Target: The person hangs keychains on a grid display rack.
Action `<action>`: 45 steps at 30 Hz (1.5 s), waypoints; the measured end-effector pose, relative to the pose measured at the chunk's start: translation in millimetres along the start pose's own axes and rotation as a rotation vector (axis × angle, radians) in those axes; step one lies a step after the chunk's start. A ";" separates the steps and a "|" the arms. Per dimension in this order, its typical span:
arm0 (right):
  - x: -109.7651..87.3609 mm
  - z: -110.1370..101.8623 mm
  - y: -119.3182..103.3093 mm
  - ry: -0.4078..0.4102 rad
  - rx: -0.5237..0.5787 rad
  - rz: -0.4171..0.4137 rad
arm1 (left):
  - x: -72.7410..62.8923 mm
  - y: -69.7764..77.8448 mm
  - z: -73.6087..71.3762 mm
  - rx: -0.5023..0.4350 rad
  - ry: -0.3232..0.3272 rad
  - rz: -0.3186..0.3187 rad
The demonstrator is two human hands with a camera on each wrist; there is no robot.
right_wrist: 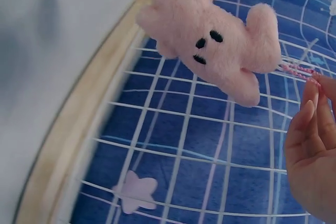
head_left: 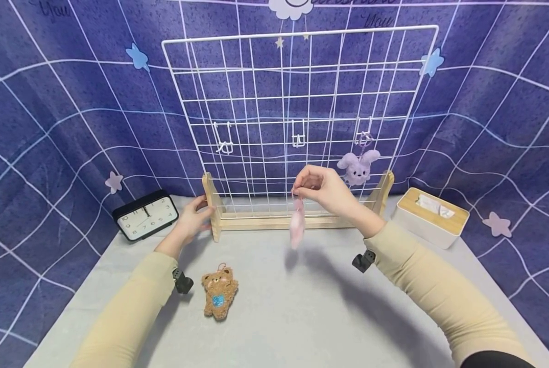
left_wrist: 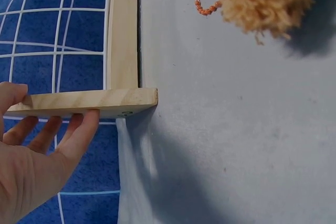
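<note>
My right hand pinches the pink bead chain of a plush keychain. Below the fingers dangles the pink plush, a long-eared toy with a small black face, in front of the white wire grid rack. My left hand grips the rack's left wooden foot, thumb on one side and fingers on the other. From the right hook on the grid hangs a purple bunny plush. A brown bear plush with a blue belly patch lies on the table nearer me.
Empty white hooks hang on the grid at the left and middle. A black-framed clock stands left of the rack. To the right is a white tissue box with a wooden lid. A blue patterned curtain surrounds the table.
</note>
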State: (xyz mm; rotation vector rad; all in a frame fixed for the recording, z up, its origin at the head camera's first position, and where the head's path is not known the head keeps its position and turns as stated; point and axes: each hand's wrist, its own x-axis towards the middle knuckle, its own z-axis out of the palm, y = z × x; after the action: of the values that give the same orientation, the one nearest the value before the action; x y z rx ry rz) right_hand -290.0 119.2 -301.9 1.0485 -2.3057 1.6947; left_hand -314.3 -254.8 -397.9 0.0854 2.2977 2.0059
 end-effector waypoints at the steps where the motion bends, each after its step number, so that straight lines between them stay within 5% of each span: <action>1: 1.2 -1.5 -3.1 0.008 0.000 -0.005 | -1.3 1.9 0.6 0.004 0.001 0.000; 7: 8.7 -5.9 -13.9 0.056 -0.034 -0.042 | -2.3 3.6 0.7 0.008 0.006 -0.001; 18: 19.3 -7.7 -25.6 0.143 -0.005 -0.089 | 16.5 -24.1 -6.8 0.035 0.021 0.029; 45: 51.0 -14.8 -36.7 0.410 0.022 -0.131 | 15.8 -24.8 -6.0 0.032 0.029 0.033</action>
State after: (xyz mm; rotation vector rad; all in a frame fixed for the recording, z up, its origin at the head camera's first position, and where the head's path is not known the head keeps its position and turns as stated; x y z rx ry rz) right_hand -312.3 102.9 -243.5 0.7480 -1.9248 1.6975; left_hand -330.2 -262.4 -422.1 0.0977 2.3623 1.9988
